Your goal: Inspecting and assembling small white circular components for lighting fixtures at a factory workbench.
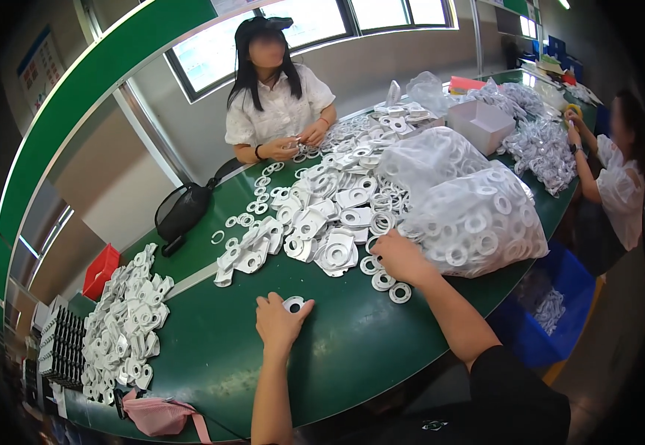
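Over the near part of the green table, my left hand (278,324) is closed around a white plastic piece with a round hole (293,303), thumb on its right side. Farther to the right, my right hand (403,257) reaches down with bent fingers onto a white plastic ring (371,244) at the edge of the pile. Its fingertips partly cover that ring. Loose white rings (400,293) lie just below this hand. A heap of white plastic plates with round holes (336,251) spreads to its left, and a clear bag full of white rings (478,230) stands to its right.
Another heap of white parts (126,319) lies at the left, by a red bin (101,271), stacked black trays (61,345) and a pink pouch (161,415). A black bag (183,211) rests farther back. Co-workers sit across and at right. A blue crate (552,311) stands below the table's right edge.
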`<state>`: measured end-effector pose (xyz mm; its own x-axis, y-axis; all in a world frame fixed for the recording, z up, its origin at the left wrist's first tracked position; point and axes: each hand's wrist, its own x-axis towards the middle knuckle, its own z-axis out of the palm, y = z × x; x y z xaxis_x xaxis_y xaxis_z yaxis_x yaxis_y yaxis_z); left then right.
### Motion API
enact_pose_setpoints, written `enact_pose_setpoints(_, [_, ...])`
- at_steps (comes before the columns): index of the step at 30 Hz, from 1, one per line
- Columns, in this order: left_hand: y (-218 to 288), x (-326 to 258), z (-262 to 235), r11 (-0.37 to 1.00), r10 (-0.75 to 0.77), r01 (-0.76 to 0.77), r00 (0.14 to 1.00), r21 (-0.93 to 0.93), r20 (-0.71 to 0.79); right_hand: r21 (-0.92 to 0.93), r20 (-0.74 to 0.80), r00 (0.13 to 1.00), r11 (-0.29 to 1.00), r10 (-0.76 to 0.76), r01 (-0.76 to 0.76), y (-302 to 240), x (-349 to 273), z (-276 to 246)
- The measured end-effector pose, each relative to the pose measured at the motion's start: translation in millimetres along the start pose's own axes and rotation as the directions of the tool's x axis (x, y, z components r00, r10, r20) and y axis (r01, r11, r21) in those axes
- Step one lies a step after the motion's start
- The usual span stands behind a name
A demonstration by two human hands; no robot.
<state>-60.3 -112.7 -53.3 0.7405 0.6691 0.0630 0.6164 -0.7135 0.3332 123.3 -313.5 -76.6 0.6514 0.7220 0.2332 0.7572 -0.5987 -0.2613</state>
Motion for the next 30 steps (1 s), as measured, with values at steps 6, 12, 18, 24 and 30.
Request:
enact_pose_setpoints(6, [-12,-15,18,0.351,0.248,0.233,0.911,-0.907,0.33,0.184,-0.123,0.992,0.983,0.024,-0.001,-4,5,-7])
enact_pose_setpoints(12, [4,-20,27,0.126,0.253,0.373,0.884,-0.919,0.393,0.469,-0.371,0.923,0.879,0.107,0.086,-30,10,-25])
enact_pose_setpoints(18, [-2,-21,48,0.158,0.22,0.198,0.948,-0.968,0.229,0.302,-0.6,0.7,0.702,-0.386,0.646,-79,-1,-7])
enact_pose_setpoints(24, [8,-25,35,-0.172,0.324,0.498,0.843,-0.85,0.429,0.413,-0.392,0.807,0.699,-0.442,0.584,-82,-7,13])
enact_pose_setpoints(30, [-3,-22,49,-0.045,0.241,0.353,0.912,-0.935,0.333,0.575,-0.382,0.858,0.64,-0.342,0.511,-82,-3,9])
